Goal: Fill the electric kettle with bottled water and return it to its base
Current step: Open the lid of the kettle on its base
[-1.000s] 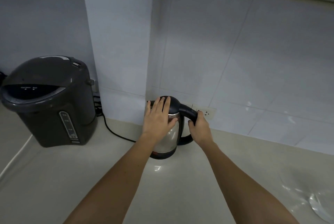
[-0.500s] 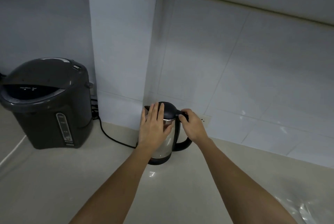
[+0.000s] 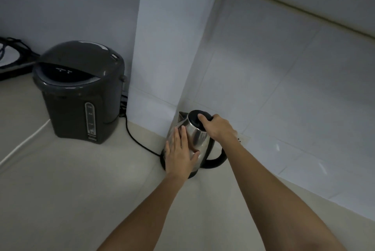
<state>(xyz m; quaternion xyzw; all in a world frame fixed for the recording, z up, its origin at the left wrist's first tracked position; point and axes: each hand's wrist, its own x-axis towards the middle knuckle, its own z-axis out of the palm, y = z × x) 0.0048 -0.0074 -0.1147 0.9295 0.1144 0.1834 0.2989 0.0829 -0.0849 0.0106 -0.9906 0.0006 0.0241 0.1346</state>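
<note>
My left hand [image 3: 179, 154] lies open and flat, fingers together, pressed against the steel side of the electric kettle [image 3: 195, 139]. My right hand [image 3: 218, 127] is closed over the top of the black handle [image 3: 217, 160], thumb resting on the black lid [image 3: 197, 120]. Both forearms reach forward from the lower edge. The kettle sits on its base [image 3: 163, 159] on the beige counter [image 3: 81, 190], in the tiled corner, right of a dark hot-water dispenser [image 3: 81, 92]; a black cord [image 3: 138, 141] runs to the base.
</note>
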